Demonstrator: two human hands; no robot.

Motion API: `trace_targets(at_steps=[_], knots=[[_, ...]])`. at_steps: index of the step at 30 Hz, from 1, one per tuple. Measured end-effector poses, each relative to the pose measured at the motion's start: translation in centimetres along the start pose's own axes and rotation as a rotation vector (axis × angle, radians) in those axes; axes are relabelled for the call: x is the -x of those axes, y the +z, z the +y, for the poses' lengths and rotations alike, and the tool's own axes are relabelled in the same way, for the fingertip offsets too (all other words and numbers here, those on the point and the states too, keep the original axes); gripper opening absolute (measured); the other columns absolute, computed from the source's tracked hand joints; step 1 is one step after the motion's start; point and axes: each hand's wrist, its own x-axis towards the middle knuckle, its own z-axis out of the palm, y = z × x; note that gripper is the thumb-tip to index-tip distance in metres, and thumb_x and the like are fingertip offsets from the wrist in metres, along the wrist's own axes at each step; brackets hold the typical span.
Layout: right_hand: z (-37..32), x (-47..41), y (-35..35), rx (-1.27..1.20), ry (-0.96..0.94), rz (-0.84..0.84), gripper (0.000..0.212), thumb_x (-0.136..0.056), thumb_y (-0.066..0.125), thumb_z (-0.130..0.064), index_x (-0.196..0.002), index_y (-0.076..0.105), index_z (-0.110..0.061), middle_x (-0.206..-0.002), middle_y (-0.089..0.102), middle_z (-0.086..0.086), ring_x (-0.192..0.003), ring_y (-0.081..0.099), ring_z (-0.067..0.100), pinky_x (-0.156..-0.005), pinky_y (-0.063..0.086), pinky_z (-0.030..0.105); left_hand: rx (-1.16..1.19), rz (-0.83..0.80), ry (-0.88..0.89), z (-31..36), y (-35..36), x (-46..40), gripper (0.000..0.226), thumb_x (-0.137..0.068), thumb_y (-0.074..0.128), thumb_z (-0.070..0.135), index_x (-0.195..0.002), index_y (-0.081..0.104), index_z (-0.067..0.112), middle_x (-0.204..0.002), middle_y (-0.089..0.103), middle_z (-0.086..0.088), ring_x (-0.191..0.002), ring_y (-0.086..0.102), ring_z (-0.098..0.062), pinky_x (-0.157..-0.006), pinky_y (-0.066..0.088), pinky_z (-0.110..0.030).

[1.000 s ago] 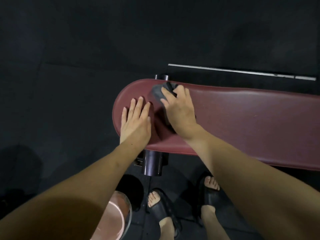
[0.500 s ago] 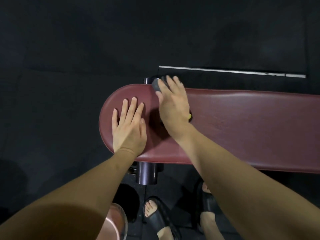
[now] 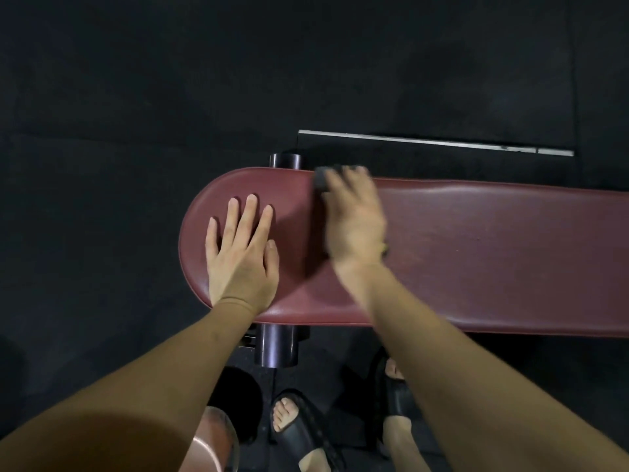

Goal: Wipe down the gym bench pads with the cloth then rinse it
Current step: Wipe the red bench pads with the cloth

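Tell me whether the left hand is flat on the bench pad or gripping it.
Flat. The left hand lies palm-down on the bench pad, fingers straight and slightly spread, holding nothing.

- A gym, or a home workout room.
- A long padded bench in dark red vinyl stands on thick black steel tube legs.
- The floor is black rubber matting with visible seams.
- A metal strip edges one mat.
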Motion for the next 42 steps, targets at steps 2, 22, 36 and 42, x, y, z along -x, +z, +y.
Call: trace_targets(at_steps=[2,22,36,42], knots=[[-2.5,0.5,1.4,-0.001,-0.138,-0.073,0.037,-0.102,0.054,-0.016,-0.137,0.065,-0.011,-0.137,0.064,0.015,-0.139,0.051,0.037,-0.117,0.041,0.042,0.002,-0.005,0.006,-0.1,0.0,0.0,0.058,-0.101,0.033,0.030,-0.158,0.036,0.023,-0.170,0.023,0.000,-0.159,0.011,-0.023,-0.127,0.010,-0.053],[-0.2,4.8,-0.9,-0.015,-0.251,-0.142,0.040,-0.100,0.052,-0.018,-0.137,0.064,-0.007,-0.138,0.065,0.012,-0.136,0.055,0.031,-0.113,0.047,0.046,0.028,-0.010,0.016,-0.1,-0.3,0.1,0.057,-0.104,0.028,0.030,-0.160,0.034,0.023,-0.170,0.022,0.001,-0.159,0.009,-0.022,-0.127,0.008,-0.052],[-2.1,9.7,-0.3,0.112,-0.284,-0.302,0.049,-0.099,0.045,-0.010,-0.147,0.049,-0.001,-0.150,0.055,0.013,-0.144,0.046,0.032,-0.124,0.030,0.046,0.131,-0.002,-0.043,-0.7,-2.4,3.6,0.043,-0.100,0.050,0.009,-0.142,0.056,0.015,-0.146,0.049,-0.007,-0.136,0.041,-0.034,-0.115,0.035,-0.053],[3.8,10.9,-6.1,0.013,-0.303,-0.219,0.044,-0.099,0.062,-0.007,-0.143,0.059,-0.008,-0.147,0.059,0.007,-0.140,0.051,0.027,-0.118,0.041,0.038,0.111,-0.051,-0.006,-0.6,-2.6,6.7,0.044,-0.102,0.051,0.009,-0.146,0.053,0.011,-0.155,0.044,-0.007,-0.146,0.034,-0.031,-0.119,0.033,-0.052]])
